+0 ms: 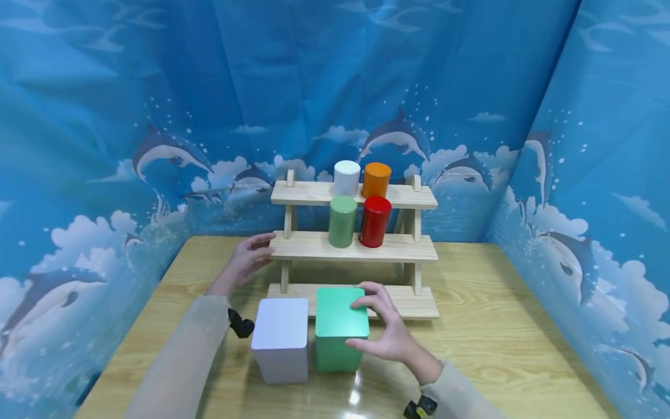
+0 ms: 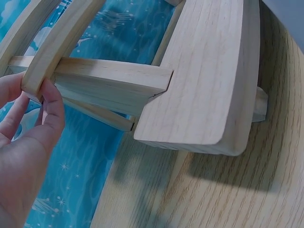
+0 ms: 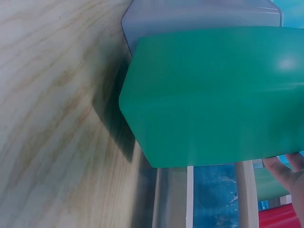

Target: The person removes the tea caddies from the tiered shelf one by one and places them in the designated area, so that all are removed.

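Note:
A three-tier wooden display stand (image 1: 309, 249) stands on the table. My left hand (image 1: 250, 259) grips the left end of its middle shelf; in the left wrist view, thumb and fingers close round the board's end (image 2: 35, 78). In front of the stand is a tall green box (image 1: 340, 314) with rounded corners. Across its right side reaches my right hand (image 1: 389, 333), thumb over the front face and fingers over the top. The right wrist view has fingertips (image 3: 278, 168) at the green box's edge. A pale lavender box (image 1: 281, 326) stands just left of the green one.
White (image 1: 346, 177) and orange (image 1: 376, 180) cylinders stand on the top shelf. Below them, green (image 1: 342, 222) and red (image 1: 375, 222) cylinders share the middle shelf. The bottom shelf (image 1: 408, 301) lies partly behind the boxes. Blue dolphin-print curtains (image 1: 293, 75) enclose the wooden table (image 1: 487, 326).

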Demonstrator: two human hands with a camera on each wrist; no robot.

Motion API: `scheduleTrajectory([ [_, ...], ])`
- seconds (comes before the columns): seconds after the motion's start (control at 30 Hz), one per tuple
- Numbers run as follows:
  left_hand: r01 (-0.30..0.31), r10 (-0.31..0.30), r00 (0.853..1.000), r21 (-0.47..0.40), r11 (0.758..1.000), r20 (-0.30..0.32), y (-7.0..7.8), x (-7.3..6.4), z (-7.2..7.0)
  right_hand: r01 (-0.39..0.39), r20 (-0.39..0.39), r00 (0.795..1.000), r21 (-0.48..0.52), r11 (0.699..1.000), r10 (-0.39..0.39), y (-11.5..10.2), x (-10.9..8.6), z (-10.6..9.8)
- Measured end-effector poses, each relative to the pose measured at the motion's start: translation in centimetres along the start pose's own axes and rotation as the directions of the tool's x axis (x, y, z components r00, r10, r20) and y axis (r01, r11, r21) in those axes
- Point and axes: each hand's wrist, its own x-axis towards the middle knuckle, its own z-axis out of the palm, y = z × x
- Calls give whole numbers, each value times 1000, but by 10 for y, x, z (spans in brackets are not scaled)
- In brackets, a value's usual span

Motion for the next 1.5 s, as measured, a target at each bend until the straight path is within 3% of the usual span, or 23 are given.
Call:
scheduleTrajectory([
  [0.27,-32,32,999,8,999,-17,-4,1,-1,4,4,1000,-8,1000,-4,4,-2,5],
  [0.53,-25,25,999,-11,1000,-22,-3,0,0,15,9,1000,-5,1000,-15,10,-5,8],
  [1.0,1,-2,999,-44,999,-39,-1,0,3,-121,59,991,-41,992,124,11,-10,7],
  [1.5,-18,16,999,-57,998,-43,-3,-2,4,-6,64,998,-21,1000,7,13,-11,1],
])
